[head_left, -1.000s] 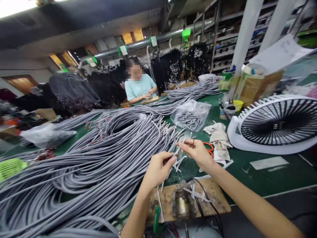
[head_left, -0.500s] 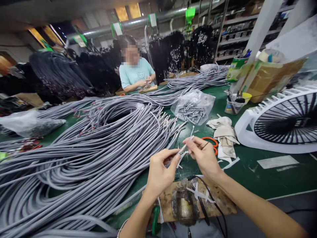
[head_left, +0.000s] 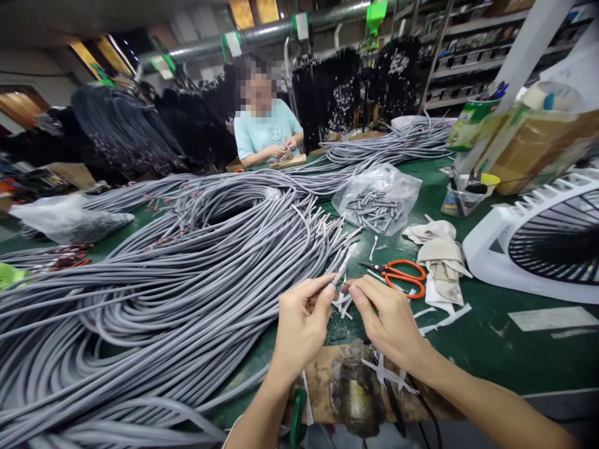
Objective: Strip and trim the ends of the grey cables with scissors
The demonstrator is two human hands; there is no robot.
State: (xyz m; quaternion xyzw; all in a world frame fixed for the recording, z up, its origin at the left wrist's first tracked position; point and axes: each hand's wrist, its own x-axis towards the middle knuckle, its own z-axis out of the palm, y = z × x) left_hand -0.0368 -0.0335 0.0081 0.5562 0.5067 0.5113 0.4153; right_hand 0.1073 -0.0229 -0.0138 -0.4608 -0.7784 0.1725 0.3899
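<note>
Between the thumb and fingers of my left hand [head_left: 303, 321] is a grey cable, its whitish, silvery stripped end [head_left: 345, 263] pointing up and away. My right hand [head_left: 386, 315] is closed in a pinch just right of the cable. A small dark bit shows at its fingertips, too small to name. White strips [head_left: 344, 305] lie on the table just beyond and between my hands. Scissors with orange handles [head_left: 406, 278] rest beyond my right hand. A large bundle of grey cables [head_left: 187, 299] spreads out to the left, with many pale ends near my left hand.
A brown board [head_left: 322, 374] carrying a grimy metal device [head_left: 358, 399] sits below my hands. A clear bag of short grey pieces [head_left: 377, 199] lies farther back. Cloth [head_left: 437, 255] and a white fan [head_left: 486, 249] stand right. A co-worker [head_left: 269, 134] sits across the table.
My right hand has moved from the cable's end down toward my left fingertips, leaving the stripped end bare. The scissors now show more fully. The view has shifted slightly left.
</note>
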